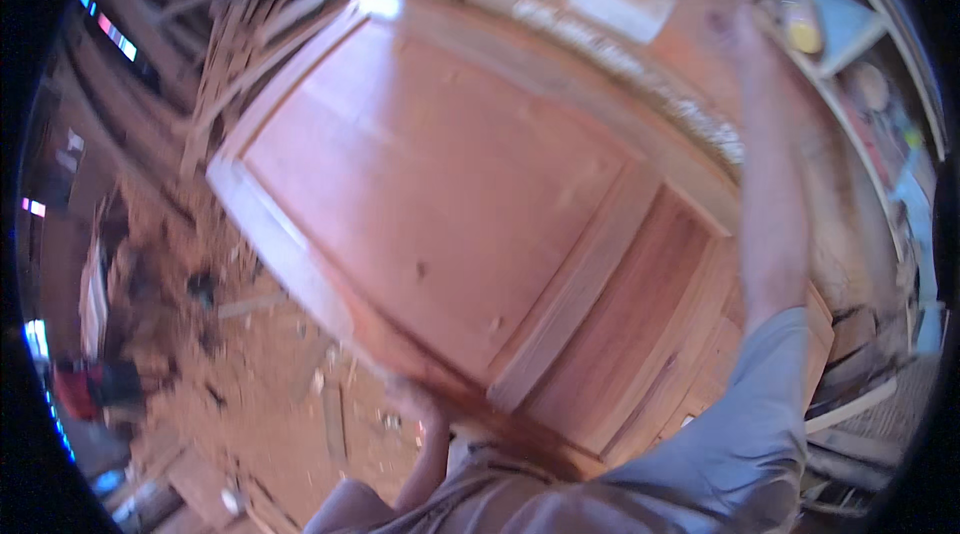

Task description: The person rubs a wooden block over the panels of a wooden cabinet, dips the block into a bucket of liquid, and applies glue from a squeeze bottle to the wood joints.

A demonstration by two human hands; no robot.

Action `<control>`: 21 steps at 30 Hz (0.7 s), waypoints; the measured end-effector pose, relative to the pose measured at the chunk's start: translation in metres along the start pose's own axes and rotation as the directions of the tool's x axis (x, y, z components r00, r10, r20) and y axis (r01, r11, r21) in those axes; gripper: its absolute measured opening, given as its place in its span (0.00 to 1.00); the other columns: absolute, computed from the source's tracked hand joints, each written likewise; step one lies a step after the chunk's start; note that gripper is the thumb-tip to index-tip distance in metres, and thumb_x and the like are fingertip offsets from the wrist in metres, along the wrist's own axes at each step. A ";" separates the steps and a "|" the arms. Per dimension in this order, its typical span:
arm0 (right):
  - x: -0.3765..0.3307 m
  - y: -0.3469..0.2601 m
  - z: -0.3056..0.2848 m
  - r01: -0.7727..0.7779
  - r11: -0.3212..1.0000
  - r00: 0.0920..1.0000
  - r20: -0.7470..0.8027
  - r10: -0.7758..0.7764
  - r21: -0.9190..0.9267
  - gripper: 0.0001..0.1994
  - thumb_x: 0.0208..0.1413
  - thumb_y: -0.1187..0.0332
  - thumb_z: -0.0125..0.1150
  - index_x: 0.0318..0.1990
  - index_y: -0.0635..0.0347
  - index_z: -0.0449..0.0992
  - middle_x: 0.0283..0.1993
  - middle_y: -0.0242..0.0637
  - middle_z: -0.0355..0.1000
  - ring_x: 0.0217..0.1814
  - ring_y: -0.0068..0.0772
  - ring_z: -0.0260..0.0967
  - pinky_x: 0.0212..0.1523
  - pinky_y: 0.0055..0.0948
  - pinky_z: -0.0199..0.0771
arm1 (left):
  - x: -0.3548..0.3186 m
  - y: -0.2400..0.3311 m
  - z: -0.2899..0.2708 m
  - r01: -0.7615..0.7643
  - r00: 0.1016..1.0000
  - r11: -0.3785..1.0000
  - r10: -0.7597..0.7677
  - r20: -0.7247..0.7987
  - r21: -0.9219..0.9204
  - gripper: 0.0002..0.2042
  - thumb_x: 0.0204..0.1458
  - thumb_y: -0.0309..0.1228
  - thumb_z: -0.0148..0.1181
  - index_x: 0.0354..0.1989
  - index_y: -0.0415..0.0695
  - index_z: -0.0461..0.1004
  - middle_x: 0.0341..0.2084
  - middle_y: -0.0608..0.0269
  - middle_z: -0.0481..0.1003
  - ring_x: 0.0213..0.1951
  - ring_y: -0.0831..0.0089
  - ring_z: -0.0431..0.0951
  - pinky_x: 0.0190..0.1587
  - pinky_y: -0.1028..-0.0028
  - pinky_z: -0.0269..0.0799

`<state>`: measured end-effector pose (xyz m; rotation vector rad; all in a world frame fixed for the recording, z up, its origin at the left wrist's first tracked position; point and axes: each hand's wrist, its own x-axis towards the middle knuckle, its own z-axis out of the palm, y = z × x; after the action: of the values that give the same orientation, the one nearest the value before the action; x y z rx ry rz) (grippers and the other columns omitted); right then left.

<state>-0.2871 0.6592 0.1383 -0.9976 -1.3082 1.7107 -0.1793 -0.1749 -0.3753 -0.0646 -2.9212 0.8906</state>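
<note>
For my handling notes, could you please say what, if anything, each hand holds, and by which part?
Left hand: at the lower-left edge of the wooden panel, but whether it grips cannot be told. Right hand: too blurred to tell.

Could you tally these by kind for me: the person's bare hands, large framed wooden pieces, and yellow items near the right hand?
Hands: 2 (left hand, right hand)
Large framed wooden piece: 1
Yellow item, blurred: 1
Total: 4
</note>
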 end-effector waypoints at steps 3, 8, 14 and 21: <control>0.081 -0.068 -0.133 0.264 0.962 0.964 0.005 -0.265 0.072 0.10 0.62 0.68 0.53 0.42 0.68 0.72 0.38 0.40 0.72 0.42 0.33 0.70 0.47 0.34 0.76 | 0.036 0.049 -0.146 -0.181 0.956 0.924 0.246 0.159 -0.337 0.19 0.66 0.36 0.38 0.59 0.39 0.60 0.60 0.48 0.64 0.60 0.54 0.65 0.60 0.58 0.63; -0.056 0.024 -0.081 0.282 0.957 0.957 -0.087 -0.276 0.065 0.15 0.67 0.57 0.47 0.46 0.60 0.71 0.45 0.32 0.71 0.49 0.25 0.67 0.49 0.28 0.69 | 0.034 0.015 -0.162 0.249 0.964 0.271 0.021 0.264 -0.930 0.18 0.68 0.41 0.34 0.47 0.37 0.62 0.47 0.49 0.70 0.51 0.58 0.72 0.52 0.64 0.67; -0.387 0.217 -0.020 0.163 0.900 0.982 0.150 -0.111 -0.403 0.15 0.69 0.54 0.44 0.38 0.54 0.70 0.26 0.26 0.64 0.28 0.19 0.61 0.32 0.24 0.62 | 0.041 0.000 -0.204 0.578 0.775 -0.073 -0.262 0.575 -0.813 0.25 0.67 0.47 0.34 0.57 0.35 0.62 0.46 0.39 0.71 0.46 0.48 0.73 0.50 0.57 0.67; -0.495 0.363 -0.045 -0.092 0.816 0.958 0.172 0.229 -0.570 0.18 0.66 0.54 0.50 0.37 0.60 0.73 0.22 0.26 0.66 0.23 0.24 0.64 0.25 0.26 0.62 | 0.051 0.006 -0.227 0.574 0.748 -0.184 -0.280 0.602 -0.798 0.30 0.65 0.50 0.34 0.50 0.29 0.67 0.47 0.31 0.71 0.49 0.38 0.72 0.52 0.53 0.64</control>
<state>-0.0776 0.1600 -0.1557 -1.2905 -2.0065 1.6342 -0.2083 -0.0402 -0.1875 0.9720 -2.5435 -1.5263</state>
